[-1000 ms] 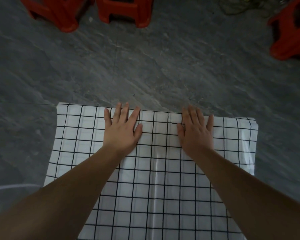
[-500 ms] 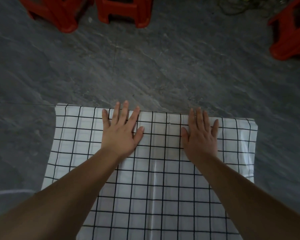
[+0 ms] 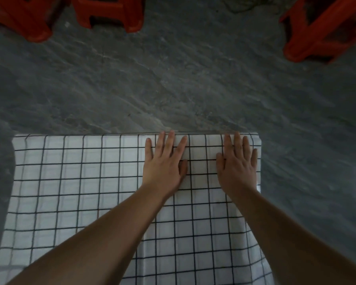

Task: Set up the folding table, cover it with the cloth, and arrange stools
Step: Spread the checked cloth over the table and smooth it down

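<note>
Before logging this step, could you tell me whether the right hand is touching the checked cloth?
Touching: the head view shows the right hand lying flat on the checked cloth.

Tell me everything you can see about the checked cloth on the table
The cloth is white with a thin black grid of squares and looks smooth, slightly glossy, with faint fold creases. It lies spread flat over the tabletop, its far edge running straight along the table's far side, its right edge dropping over the side. The left hand and right hand press flat on it near the far right corner, fingers straight and reaching the far edge. Both forearms cross above it. The table beneath is hidden.
</note>
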